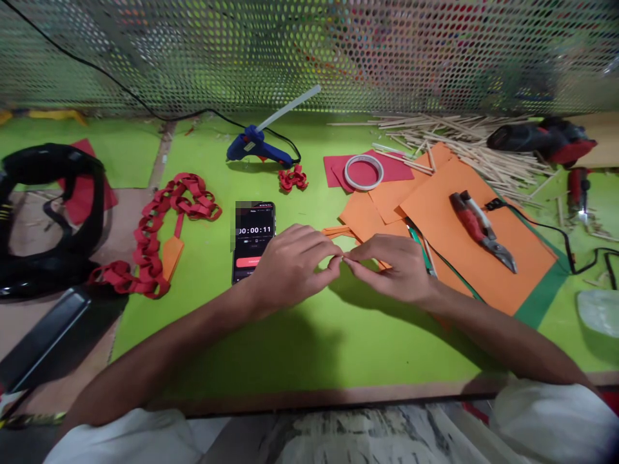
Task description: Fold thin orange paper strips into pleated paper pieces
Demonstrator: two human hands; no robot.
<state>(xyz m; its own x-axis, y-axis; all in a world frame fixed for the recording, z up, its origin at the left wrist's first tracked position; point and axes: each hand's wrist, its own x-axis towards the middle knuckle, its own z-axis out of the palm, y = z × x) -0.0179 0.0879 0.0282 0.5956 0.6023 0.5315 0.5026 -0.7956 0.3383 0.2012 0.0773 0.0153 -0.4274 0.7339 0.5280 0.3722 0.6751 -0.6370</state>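
Note:
My left hand [293,267] and my right hand [394,267] meet fingertip to fingertip over the green table [290,341]. Between the pinched fingers sits something small, mostly hidden; thin orange paper strips [338,231] lie just behind the fingers. A phone [253,240] showing a timer lies flat beside my left hand. A red paper chain [159,232] trails across the table on the left. Orange paper sheets [483,258] lie to the right of my right hand.
A blue glue gun [258,147] lies at the back. A tape roll [363,172] rests on red paper. Red-handled pliers [481,229] lie on the orange sheets. Wooden sticks [464,138] are piled back right beside a red tool [541,138]. Black headgear [48,212] sits left.

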